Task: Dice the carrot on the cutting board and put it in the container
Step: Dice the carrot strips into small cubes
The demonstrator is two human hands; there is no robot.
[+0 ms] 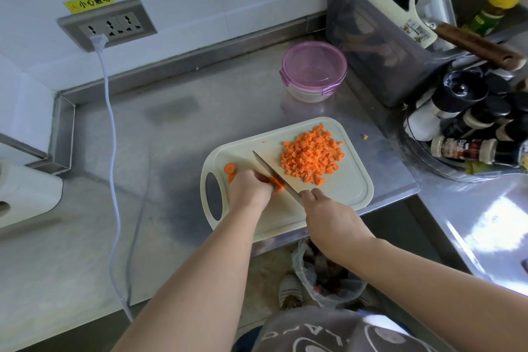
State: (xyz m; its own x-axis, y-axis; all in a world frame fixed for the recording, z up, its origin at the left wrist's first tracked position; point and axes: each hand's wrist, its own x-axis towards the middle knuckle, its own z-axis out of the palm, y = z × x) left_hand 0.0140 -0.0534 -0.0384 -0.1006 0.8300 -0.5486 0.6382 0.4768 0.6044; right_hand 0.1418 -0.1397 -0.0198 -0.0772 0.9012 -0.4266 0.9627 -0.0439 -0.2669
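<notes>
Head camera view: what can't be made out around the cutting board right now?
Head view, carrot piece being cut: mostly covered by the left hand, so how much remains is unclear.
Head view, knife handle: hidden inside the right hand grip.
Head view, white object: cut off by the left edge, so its kind is unclear.
Head view, spice jar label: too blurred to read.

A grey wall socket (pixel 107 24) has a yellow sticker (pixel 88 3) just above it. A white plug (pixel 98 40) is in it, and its cord (pixel 111 128) hangs down over the metal counter (pixel 143 151). A grey bin (pixel 368 48) at the back holds a white scraper (pixel 383 0). Near it are jars with black tops (pixel 468 111) and a bottle with a yellow cap (pixel 494 11). A plastic bag (pixel 323 280) sits on the floor.
</notes>
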